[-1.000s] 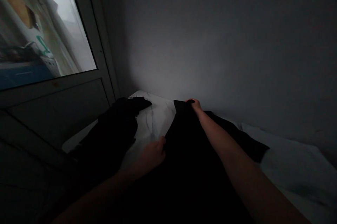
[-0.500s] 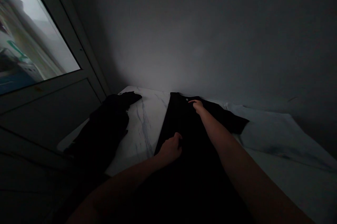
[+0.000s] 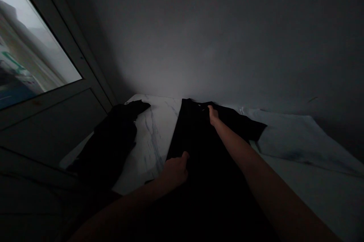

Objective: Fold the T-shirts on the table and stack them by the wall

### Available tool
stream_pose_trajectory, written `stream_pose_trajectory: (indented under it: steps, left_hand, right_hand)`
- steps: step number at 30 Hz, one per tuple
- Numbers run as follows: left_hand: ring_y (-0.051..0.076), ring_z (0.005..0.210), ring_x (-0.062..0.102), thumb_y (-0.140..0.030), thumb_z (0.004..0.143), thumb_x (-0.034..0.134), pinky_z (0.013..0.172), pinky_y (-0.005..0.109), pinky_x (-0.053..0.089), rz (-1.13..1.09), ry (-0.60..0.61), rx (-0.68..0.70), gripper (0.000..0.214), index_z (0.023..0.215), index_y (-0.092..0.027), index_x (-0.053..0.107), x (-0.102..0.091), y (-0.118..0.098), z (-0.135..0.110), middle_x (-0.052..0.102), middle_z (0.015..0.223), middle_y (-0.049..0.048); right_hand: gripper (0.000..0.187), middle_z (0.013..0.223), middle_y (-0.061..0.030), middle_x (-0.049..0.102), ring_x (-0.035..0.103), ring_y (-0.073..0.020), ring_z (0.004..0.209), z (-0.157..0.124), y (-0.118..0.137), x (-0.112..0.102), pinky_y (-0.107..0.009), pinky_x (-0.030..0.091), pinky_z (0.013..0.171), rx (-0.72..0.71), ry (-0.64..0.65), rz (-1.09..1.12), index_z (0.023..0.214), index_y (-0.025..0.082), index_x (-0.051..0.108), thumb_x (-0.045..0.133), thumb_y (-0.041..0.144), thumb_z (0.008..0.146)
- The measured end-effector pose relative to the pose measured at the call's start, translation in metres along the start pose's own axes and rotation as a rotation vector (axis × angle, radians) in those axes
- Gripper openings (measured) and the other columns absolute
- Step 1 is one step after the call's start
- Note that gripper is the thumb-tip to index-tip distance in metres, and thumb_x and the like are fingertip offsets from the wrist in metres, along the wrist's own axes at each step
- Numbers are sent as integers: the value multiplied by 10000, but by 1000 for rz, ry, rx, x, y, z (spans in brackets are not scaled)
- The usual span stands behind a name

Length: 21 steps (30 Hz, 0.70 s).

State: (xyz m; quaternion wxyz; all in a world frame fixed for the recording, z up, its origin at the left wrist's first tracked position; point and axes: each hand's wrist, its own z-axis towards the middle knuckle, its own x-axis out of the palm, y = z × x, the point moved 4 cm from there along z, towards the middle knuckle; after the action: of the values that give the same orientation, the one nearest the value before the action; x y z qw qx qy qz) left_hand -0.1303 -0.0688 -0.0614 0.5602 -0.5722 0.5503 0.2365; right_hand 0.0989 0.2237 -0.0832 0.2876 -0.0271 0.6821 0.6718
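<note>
Well, nearest us, our left hand (image 3: 174, 172) lies curled at the edge of a black garment (image 3: 196, 147), its fingers drawn narrow, though we cannot tell whether they pinch the cloth. Farther up, our right hand (image 3: 213, 116) rests on the garment's far end, fingers together, grip equally unclear. Beyond, on a white marble-patterned tabletop (image 3: 150, 136), a bunched black garment (image 3: 110, 139) lies left, a white cloth (image 3: 295, 143) right.

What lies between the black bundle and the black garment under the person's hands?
A strip of white, grey-veined tabletop separates the black bundle from the black garment, as the head view shows.
</note>
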Motion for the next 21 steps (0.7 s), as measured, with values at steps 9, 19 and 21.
stream_pose_trajectory:
  steps: [9, 19, 21]
  left_hand:
    - [234, 979, 702, -413, 982, 441, 867, 339, 535, 9, -90, 165, 328, 1053, -204, 684, -39, 5, 52, 741, 1053, 70]
    - [257, 1453, 365, -200, 990, 330, 1188, 431, 303, 112, -483, 79, 488, 1442, -78, 465, -93, 13, 257, 409, 1551, 178]
    - [275, 1453, 366, -257, 1001, 330, 1183, 454, 308, 103, -509, 45, 518, 1482, -88, 417, -91, 20, 274, 376, 1566, 183]
  right_hand:
    - [232, 803, -17, 749, 696, -196, 827, -14, -1, -1, -293, 520, 837, -40, 28, -132, 789, 185, 745, 638, 114, 595]
    - [227, 1064, -47, 746, 655, -219, 1106, -34, 6, 1, -394, 441, 1056, -192, -44, -115, 903, 206, 709, 593, 141, 719]
    - [244, 1094, -53, 738, 654, -233, 1117, -34, 5, -1, -412, 451, 1051, -210, -67, -106, 954, 210, 698, 608, 171, 730]
